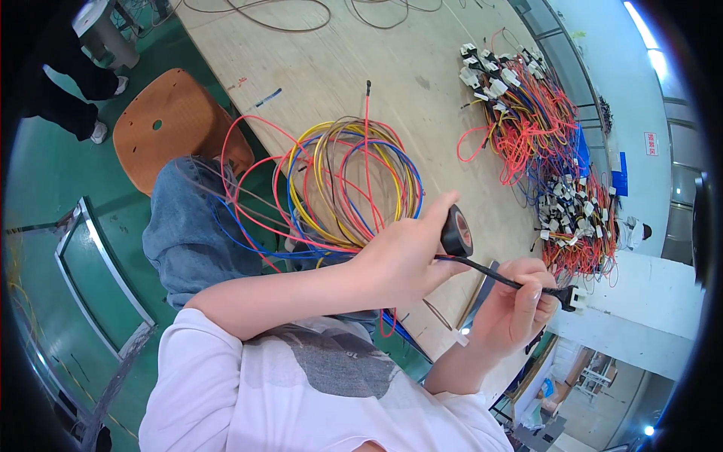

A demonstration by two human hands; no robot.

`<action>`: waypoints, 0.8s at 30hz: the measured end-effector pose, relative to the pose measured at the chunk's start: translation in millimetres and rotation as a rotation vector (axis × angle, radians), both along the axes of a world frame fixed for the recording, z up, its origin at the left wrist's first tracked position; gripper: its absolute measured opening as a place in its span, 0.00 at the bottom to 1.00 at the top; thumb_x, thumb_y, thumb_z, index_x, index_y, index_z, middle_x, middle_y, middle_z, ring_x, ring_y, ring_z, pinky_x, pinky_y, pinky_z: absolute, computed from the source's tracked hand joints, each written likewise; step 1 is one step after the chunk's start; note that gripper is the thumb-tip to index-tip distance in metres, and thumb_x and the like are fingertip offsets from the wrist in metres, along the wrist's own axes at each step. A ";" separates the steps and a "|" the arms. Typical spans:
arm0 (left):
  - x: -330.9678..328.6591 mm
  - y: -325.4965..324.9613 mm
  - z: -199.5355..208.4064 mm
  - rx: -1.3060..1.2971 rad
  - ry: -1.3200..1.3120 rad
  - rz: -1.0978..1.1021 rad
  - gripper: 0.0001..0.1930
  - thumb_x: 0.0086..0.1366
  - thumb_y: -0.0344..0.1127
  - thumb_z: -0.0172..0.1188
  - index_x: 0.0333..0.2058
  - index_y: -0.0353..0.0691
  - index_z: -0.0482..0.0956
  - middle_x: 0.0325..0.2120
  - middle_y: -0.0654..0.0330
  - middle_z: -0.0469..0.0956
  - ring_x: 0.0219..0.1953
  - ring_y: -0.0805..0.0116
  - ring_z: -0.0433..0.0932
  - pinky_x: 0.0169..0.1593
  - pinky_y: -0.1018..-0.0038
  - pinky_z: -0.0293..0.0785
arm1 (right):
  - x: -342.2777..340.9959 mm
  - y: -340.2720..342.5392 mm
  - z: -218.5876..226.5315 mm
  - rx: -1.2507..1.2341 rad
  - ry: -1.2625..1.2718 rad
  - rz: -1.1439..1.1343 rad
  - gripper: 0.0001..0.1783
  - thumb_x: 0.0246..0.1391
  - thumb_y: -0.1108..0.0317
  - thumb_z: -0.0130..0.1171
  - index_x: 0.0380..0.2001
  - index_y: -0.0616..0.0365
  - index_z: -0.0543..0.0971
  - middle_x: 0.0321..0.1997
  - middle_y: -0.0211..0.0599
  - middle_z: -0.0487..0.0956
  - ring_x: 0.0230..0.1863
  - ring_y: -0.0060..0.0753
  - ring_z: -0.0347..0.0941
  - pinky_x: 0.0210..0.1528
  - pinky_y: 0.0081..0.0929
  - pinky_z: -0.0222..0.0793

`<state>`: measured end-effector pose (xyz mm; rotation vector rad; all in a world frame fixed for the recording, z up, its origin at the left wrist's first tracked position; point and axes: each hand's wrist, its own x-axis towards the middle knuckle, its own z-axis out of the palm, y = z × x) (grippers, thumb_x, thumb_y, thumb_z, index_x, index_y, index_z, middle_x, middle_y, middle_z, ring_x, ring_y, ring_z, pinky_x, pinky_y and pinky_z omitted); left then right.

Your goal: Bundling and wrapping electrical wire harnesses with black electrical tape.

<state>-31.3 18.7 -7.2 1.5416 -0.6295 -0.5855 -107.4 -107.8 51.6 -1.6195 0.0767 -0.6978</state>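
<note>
My left hand [403, 260] is closed around a bundle of coloured wires, with a roll of black tape [456, 232] at its thumb and fingers. From there a black-wrapped length of the wire harness [489, 272] runs right to my right hand [518, 307]. The right fingers pinch that wrapped length just short of a white connector [578, 298]. A loose coil of red, yellow, blue and brown wires [354, 181] lies on the wooden table [444, 158], beyond my left hand. Some of its strands hang over the table edge across my leg.
Two heaps of finished-looking wire bundles [527, 128] with white connectors lie on the table's right side. An orange stool [169, 124] stands on the left, near another person's legs [71, 83]. Thin cables [294, 26] lie at the table's far end. A metal frame [105, 279] is on the green floor.
</note>
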 end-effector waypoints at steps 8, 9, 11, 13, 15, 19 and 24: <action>1.8 30.1 20.9 -0.495 0.282 -0.086 0.38 0.43 0.25 0.67 0.52 0.38 0.57 0.36 0.63 0.67 0.41 0.77 0.67 0.44 0.80 0.65 | 0.1 -16.0 -3.4 0.309 -0.074 0.234 0.12 0.55 0.61 0.52 0.25 0.59 0.69 0.20 0.33 0.66 0.19 0.23 0.57 0.22 0.21 0.50; -2.4 31.1 18.9 -0.507 0.231 -0.047 0.33 0.41 0.27 0.69 0.47 0.39 0.61 0.36 0.63 0.67 0.40 0.77 0.67 0.43 0.79 0.66 | -0.8 -17.8 -2.2 0.331 -0.067 0.254 0.12 0.55 0.62 0.51 0.25 0.59 0.70 0.20 0.33 0.66 0.19 0.22 0.57 0.22 0.21 0.50; -12.6 38.5 16.7 -0.589 0.486 -0.087 0.34 0.40 0.29 0.70 0.46 0.38 0.61 0.36 0.62 0.67 0.39 0.76 0.68 0.43 0.78 0.66 | -2.0 -20.9 -0.1 0.371 -0.031 0.215 0.11 0.56 0.63 0.50 0.26 0.60 0.71 0.21 0.33 0.67 0.19 0.21 0.57 0.21 0.20 0.49; -9.4 31.9 7.5 -0.720 -0.189 -0.059 0.34 0.40 0.31 0.70 0.45 0.36 0.61 0.34 0.56 0.67 0.35 0.67 0.69 0.39 0.74 0.67 | 0.6 -25.0 1.3 0.459 0.029 0.247 0.11 0.57 0.64 0.49 0.27 0.61 0.71 0.20 0.34 0.66 0.18 0.20 0.57 0.21 0.20 0.49; -8.3 31.6 8.1 -0.710 -0.311 -0.114 0.31 0.38 0.37 0.73 0.40 0.36 0.66 0.32 0.55 0.65 0.32 0.61 0.67 0.35 0.73 0.67 | 1.9 -23.0 8.9 0.439 0.032 0.237 0.12 0.55 0.63 0.51 0.25 0.62 0.71 0.20 0.35 0.67 0.18 0.21 0.57 0.21 0.20 0.49; -8.0 23.8 -3.8 -0.531 -0.327 0.014 0.24 0.43 0.39 0.71 0.36 0.37 0.68 0.32 0.56 0.64 0.28 0.65 0.65 0.30 0.76 0.65 | 2.0 -12.6 23.9 -0.132 -0.037 0.201 0.14 0.52 0.59 0.54 0.23 0.58 0.68 0.21 0.29 0.64 0.21 0.22 0.55 0.23 0.21 0.47; -16.8 8.2 -6.0 -0.292 -0.122 0.281 0.39 0.43 0.22 0.66 0.53 0.38 0.53 0.37 0.55 0.70 0.37 0.65 0.74 0.36 0.76 0.71 | 0.9 -24.8 16.6 -0.269 -0.172 0.420 0.16 0.51 0.55 0.56 0.21 0.53 0.67 0.20 0.26 0.63 0.21 0.22 0.56 0.23 0.21 0.48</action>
